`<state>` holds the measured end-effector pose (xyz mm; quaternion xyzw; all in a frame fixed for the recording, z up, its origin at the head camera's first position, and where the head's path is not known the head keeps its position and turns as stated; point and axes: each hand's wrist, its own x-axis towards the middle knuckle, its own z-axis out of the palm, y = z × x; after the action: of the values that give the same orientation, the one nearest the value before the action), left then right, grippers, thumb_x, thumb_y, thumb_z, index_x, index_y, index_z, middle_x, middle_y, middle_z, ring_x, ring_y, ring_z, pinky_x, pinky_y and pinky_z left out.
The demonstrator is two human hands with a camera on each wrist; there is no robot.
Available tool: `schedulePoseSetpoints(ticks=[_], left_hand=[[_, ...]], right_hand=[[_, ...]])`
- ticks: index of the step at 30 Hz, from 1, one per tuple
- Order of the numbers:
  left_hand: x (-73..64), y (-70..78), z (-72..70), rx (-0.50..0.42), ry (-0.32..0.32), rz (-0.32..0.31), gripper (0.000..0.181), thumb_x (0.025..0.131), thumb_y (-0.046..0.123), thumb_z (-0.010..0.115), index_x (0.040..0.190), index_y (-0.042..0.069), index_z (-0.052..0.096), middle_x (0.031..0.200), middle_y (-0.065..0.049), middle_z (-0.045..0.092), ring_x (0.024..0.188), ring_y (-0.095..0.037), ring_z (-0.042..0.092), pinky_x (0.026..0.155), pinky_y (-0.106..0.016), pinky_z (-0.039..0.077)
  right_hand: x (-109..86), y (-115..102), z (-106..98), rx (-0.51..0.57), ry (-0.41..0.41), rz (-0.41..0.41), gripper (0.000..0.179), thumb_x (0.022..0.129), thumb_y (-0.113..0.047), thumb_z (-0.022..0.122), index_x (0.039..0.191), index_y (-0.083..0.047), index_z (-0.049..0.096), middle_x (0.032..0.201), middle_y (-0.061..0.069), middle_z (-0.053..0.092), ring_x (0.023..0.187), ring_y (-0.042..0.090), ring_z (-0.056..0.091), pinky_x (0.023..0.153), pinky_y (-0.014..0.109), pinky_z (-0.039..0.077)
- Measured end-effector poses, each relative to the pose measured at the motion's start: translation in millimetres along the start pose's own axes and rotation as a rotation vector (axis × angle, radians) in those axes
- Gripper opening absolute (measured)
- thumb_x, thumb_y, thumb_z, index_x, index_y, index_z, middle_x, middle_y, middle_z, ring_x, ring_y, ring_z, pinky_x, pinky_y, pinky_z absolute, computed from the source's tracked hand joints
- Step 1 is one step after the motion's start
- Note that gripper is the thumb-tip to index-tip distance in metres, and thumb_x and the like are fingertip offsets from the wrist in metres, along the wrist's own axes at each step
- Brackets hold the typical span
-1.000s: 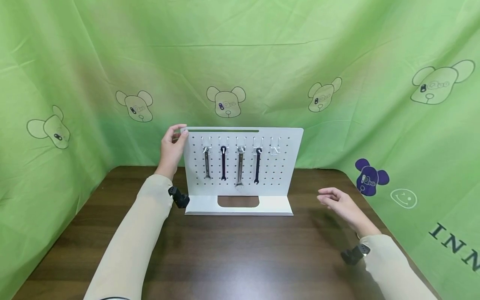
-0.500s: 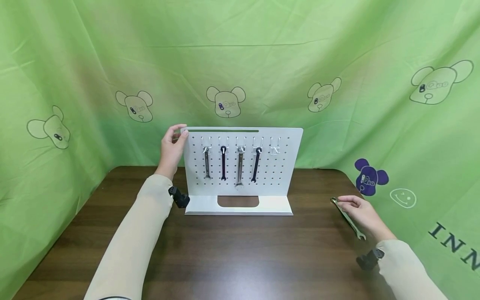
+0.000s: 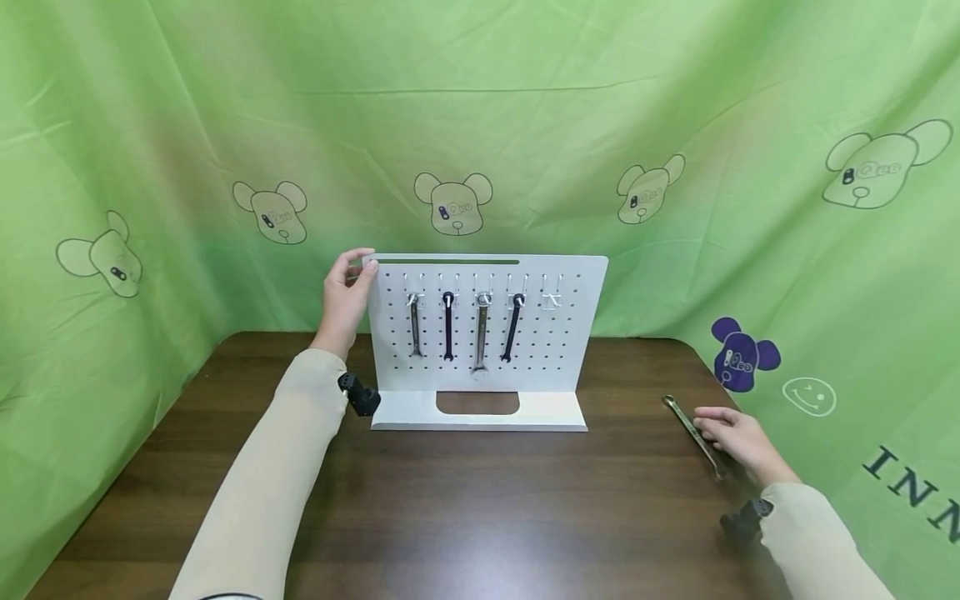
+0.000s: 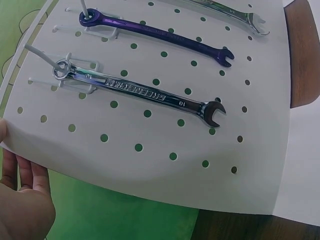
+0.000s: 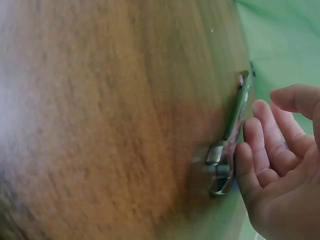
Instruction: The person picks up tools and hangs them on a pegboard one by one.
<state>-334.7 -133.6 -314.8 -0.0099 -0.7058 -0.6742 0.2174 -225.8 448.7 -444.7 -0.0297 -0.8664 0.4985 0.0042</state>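
A white pegboard stand (image 3: 480, 410) stands upright on the table with several combination wrenches on its hooks, silver (image 3: 482, 333) and dark (image 3: 448, 329). My left hand (image 3: 343, 304) grips the board's upper left edge between thumb and fingers. In the left wrist view, a silver wrench (image 4: 135, 89) and a purple wrench (image 4: 160, 37) hang nearby. To the right, a loose silver wrench (image 3: 693, 433) lies on the table. My right hand (image 3: 738, 437) is beside it, fingers loosely bent, thumb apart. In the right wrist view the fingertips lie close along this wrench (image 5: 232, 130); contact is unclear.
A bare hook (image 3: 551, 300) sits at the right of the board's hook row. The brown wooden table (image 3: 480, 500) is bordered by green printed cloth (image 3: 525, 125) behind and on both sides.
My right hand has moved right and toward me, uncovering the loose wrench, which has turned slightly since. The rightmost hanging wrench has swung to a slant. My left hand has stayed put.
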Motion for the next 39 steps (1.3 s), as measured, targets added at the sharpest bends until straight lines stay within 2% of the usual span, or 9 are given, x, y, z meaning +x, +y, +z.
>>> schedulePoseSetpoints(ticks=[5,8,11,15,17,22,29,39], left_hand=[[0.3,0.1,0.6,-0.004,0.007,0.000,0.029,0.101,0.021,0.062,0.129,0.014,0.062,0.112,-0.005,0.056,0.098,-0.017,0.054,0.089,-0.035,0.051],[0.4,-0.3,0.6,-0.002,0.005,-0.001,0.029,0.101,0.021,0.062,0.129,0.014,0.062,0.112,-0.004,0.056,0.098,-0.017,0.054,0.090,-0.035,0.052],[0.6,0.0,0.5,-0.003,0.002,0.002,0.030,0.101,0.021,0.062,0.130,0.014,0.062,0.112,-0.004,0.056,0.098,-0.017,0.054,0.090,-0.035,0.052],[0.6,1.0,0.1,-0.006,0.000,0.010,0.030,0.101,0.020,0.062,0.130,0.013,0.062,0.112,-0.004,0.056,0.098,-0.017,0.054,0.089,-0.034,0.051],[0.2,1.4,0.2,-0.004,0.001,0.010,0.029,0.101,0.021,0.062,0.129,0.014,0.062,0.112,-0.005,0.056,0.097,-0.017,0.054,0.089,-0.034,0.051],[-0.6,1.0,0.3,0.006,-0.003,0.000,0.029,0.101,0.022,0.061,0.130,0.015,0.062,0.113,-0.005,0.056,0.098,-0.017,0.054,0.090,-0.035,0.052],[-0.9,0.1,0.9,0.003,-0.006,-0.006,0.030,0.101,0.022,0.062,0.130,0.015,0.061,0.113,-0.005,0.055,0.098,-0.018,0.054,0.090,-0.035,0.052],[-0.8,-0.4,0.4,-0.003,-0.003,-0.003,0.030,0.101,0.023,0.062,0.130,0.015,0.062,0.112,-0.005,0.056,0.098,-0.018,0.054,0.088,-0.034,0.051]], right_hand=[[0.8,5.1,-2.7,0.034,-0.005,0.060,0.030,0.101,-0.013,0.060,0.120,0.009,0.063,0.091,-0.018,0.065,0.079,-0.002,0.062,0.072,0.018,0.053],[0.7,6.2,-1.9,0.018,0.004,0.086,0.037,0.100,-0.016,0.061,0.121,0.014,0.061,0.089,-0.015,0.065,0.078,-0.002,0.060,0.071,0.018,0.052],[-1.2,3.3,0.0,-0.024,0.004,0.115,0.044,0.098,-0.020,0.064,0.123,0.016,0.058,0.087,-0.010,0.065,0.074,0.004,0.060,0.065,0.024,0.054],[-3.5,-4.0,3.5,-0.027,-0.021,0.173,0.049,0.094,-0.022,0.069,0.122,0.015,0.055,0.078,-0.002,0.063,0.061,0.013,0.059,0.053,0.033,0.054],[-3.2,-5.8,4.8,-0.034,-0.030,0.189,0.048,0.091,-0.020,0.072,0.120,0.015,0.055,0.073,-0.002,0.062,0.058,0.014,0.058,0.051,0.033,0.052],[0.4,-4.0,5.0,-0.110,-0.028,0.197,0.051,0.089,-0.018,0.073,0.122,0.017,0.054,0.074,-0.002,0.062,0.065,0.014,0.058,0.056,0.032,0.051],[1.3,-1.6,4.3,-0.070,-0.036,0.203,0.051,0.089,-0.014,0.072,0.123,0.018,0.053,0.074,-0.002,0.062,0.063,0.014,0.058,0.056,0.031,0.051],[-1.0,-4.0,4.5,-0.090,-0.065,0.190,0.055,0.090,-0.016,0.070,0.130,0.016,0.050,0.077,0.000,0.061,0.066,0.015,0.055,0.057,0.032,0.049]])
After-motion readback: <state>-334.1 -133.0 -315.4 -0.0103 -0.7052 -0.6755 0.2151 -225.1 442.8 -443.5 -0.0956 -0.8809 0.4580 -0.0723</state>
